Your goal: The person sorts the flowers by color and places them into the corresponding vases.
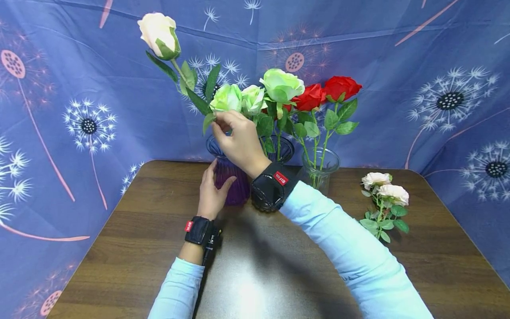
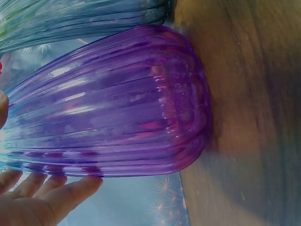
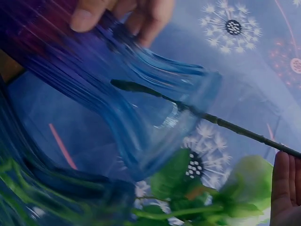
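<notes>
My left hand [image 1: 211, 192] holds the side of a ribbed glass vase [image 2: 117, 108], purple below and blue toward its flared mouth, upright on the table. Fingers [image 2: 70, 195] lie along one side of the glass, the thumb on the other. Above the vase, my right hand [image 1: 242, 139] pinches the stem of a pale cream rose [image 1: 157, 35], whose bloom leans up and to the left. In the right wrist view the lower end of the stem [image 3: 240, 130] is inside the vase's mouth.
Right of the purple vase stands a dark glass vase [image 1: 283, 153] with green-white roses [image 1: 282, 85]. Beside it a clear glass vase [image 1: 320, 177] holds red roses [image 1: 342, 87]. Pale pink roses [image 1: 392, 194] lie at the right on the wooden table [image 1: 131, 248]. A blue dandelion-print cloth [image 1: 131, 133] hangs behind.
</notes>
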The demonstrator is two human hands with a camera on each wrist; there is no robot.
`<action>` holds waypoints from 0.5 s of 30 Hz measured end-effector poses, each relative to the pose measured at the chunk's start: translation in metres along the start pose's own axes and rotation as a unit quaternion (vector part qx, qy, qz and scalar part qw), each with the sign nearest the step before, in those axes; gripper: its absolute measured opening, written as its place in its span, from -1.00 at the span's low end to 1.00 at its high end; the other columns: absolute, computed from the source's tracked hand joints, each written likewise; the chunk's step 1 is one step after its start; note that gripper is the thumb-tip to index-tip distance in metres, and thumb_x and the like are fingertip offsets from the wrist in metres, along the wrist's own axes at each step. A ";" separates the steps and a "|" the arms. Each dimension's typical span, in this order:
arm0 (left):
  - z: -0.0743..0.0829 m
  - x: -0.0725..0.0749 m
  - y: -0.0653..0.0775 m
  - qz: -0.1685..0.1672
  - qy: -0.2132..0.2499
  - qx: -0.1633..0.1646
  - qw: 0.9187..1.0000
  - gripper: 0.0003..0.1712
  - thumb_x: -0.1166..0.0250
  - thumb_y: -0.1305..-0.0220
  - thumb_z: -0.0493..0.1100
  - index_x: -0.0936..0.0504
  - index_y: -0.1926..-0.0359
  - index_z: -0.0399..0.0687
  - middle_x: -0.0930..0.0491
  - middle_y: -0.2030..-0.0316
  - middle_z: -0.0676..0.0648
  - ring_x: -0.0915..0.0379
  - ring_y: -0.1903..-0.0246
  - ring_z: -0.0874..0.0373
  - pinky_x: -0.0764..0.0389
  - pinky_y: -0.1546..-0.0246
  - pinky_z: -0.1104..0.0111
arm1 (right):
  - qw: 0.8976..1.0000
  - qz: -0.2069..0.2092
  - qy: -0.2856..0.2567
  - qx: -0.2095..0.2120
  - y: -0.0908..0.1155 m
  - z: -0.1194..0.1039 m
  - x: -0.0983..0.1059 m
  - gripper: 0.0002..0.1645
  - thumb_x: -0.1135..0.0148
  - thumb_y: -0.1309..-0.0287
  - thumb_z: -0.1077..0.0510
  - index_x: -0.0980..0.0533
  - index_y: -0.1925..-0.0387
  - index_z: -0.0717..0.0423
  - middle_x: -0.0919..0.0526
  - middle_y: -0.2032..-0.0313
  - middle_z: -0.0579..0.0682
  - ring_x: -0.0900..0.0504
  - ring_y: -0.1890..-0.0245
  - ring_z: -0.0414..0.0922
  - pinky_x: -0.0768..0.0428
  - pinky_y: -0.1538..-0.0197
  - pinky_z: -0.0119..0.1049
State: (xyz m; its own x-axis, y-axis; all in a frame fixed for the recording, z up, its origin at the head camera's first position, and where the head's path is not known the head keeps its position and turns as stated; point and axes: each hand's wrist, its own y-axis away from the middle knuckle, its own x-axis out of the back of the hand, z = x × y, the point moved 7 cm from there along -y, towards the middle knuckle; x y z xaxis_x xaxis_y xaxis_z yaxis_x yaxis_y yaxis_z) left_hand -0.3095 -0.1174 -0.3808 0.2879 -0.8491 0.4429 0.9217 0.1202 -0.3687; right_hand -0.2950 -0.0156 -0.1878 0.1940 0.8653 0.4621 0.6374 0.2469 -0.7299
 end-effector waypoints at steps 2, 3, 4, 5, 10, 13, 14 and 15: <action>-0.001 0.000 0.000 0.003 0.004 -0.003 1.000 -0.14 -0.22 -0.05 0.12 -0.05 -0.31 0.02 -0.21 -0.20 -0.14 -0.17 -0.19 -0.02 -0.29 -0.13 0.10 | 1.000 -0.013 0.008 -0.006 0.002 0.004 -0.005 -0.78 -0.08 -0.10 0.25 -0.55 0.23 0.27 -0.61 0.36 0.05 -0.57 0.37 -0.17 -0.48 0.26 -0.51; -0.001 0.000 0.000 0.003 0.007 -0.006 1.000 -0.15 -0.23 -0.05 0.11 -0.06 -0.31 0.02 -0.22 -0.19 -0.15 -0.18 -0.19 -0.01 -0.30 -0.12 0.11 | 1.000 -0.020 0.014 -0.012 0.004 0.007 -0.008 -0.78 -0.08 -0.10 0.25 -0.55 0.23 0.26 -0.61 0.36 0.05 -0.57 0.37 -0.17 -0.48 0.26 -0.52; -0.001 -0.001 0.000 0.003 0.008 -0.006 1.000 -0.15 -0.23 -0.06 0.10 -0.06 -0.31 0.02 -0.22 -0.19 -0.14 -0.18 -0.18 -0.01 -0.31 -0.12 0.11 | 0.999 -0.027 0.020 -0.017 0.005 0.010 -0.010 -0.78 -0.08 -0.10 0.25 -0.55 0.23 0.25 -0.61 0.37 0.04 -0.57 0.37 -0.18 -0.47 0.26 -0.52; -0.001 -0.001 0.000 0.004 0.011 -0.009 1.000 -0.15 -0.23 -0.06 0.09 -0.06 -0.30 0.01 -0.23 -0.18 -0.14 -0.19 -0.18 0.00 -0.31 -0.12 0.12 | 0.999 -0.035 0.027 -0.024 0.006 0.013 -0.013 -0.77 -0.08 -0.10 0.25 -0.55 0.22 0.23 -0.61 0.37 0.03 -0.57 0.37 -0.18 -0.48 0.26 -0.52; 0.000 0.001 -0.001 0.013 0.008 -0.016 1.000 -0.16 -0.25 -0.05 0.07 -0.08 -0.29 -0.02 -0.26 -0.16 -0.13 -0.20 -0.17 0.01 -0.30 -0.13 0.15 | 0.995 -0.068 0.052 -0.058 0.009 0.029 -0.025 -0.70 -0.08 -0.06 0.25 -0.51 0.13 0.20 -0.63 0.38 0.02 -0.57 0.37 -0.18 -0.49 0.27 -0.47; 0.000 0.002 -0.002 0.017 0.000 -0.016 1.000 -0.16 -0.26 -0.04 0.06 -0.09 -0.29 -0.01 -0.26 -0.17 -0.14 -0.19 -0.18 0.02 -0.28 -0.15 0.16 | 0.991 -0.086 0.071 -0.080 0.009 0.038 -0.031 -0.70 -0.08 -0.01 0.26 -0.51 0.14 0.19 -0.64 0.40 0.01 -0.57 0.39 -0.17 -0.49 0.29 -0.42; 0.000 0.002 -0.002 0.017 -0.001 -0.015 1.000 -0.16 -0.26 -0.04 0.06 -0.10 -0.29 -0.01 -0.26 -0.17 -0.14 -0.19 -0.18 0.02 -0.27 -0.16 0.16 | 0.989 -0.091 0.078 -0.088 0.009 0.040 -0.032 -0.71 -0.08 0.00 0.27 -0.52 0.17 0.19 -0.64 0.40 0.01 -0.56 0.39 -0.17 -0.49 0.29 -0.40; 0.000 0.002 -0.002 0.019 -0.004 -0.015 1.000 -0.17 -0.26 -0.04 0.06 -0.10 -0.29 -0.01 -0.26 -0.17 -0.14 -0.19 -0.19 0.02 -0.26 -0.16 0.17 | 0.987 -0.096 0.085 -0.097 0.009 0.043 -0.033 -0.71 -0.09 0.01 0.27 -0.52 0.18 0.18 -0.64 0.40 0.00 -0.56 0.39 -0.16 -0.49 0.28 -0.39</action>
State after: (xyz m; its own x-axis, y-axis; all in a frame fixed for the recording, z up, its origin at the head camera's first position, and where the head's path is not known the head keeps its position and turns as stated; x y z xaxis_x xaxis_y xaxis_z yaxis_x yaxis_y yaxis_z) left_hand -0.3107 -0.1190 -0.3792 0.3245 -0.8404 0.4341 0.9022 0.1370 -0.4090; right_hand -0.3279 -0.0230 -0.2313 0.1679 0.7204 0.6730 0.8021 0.2971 -0.5181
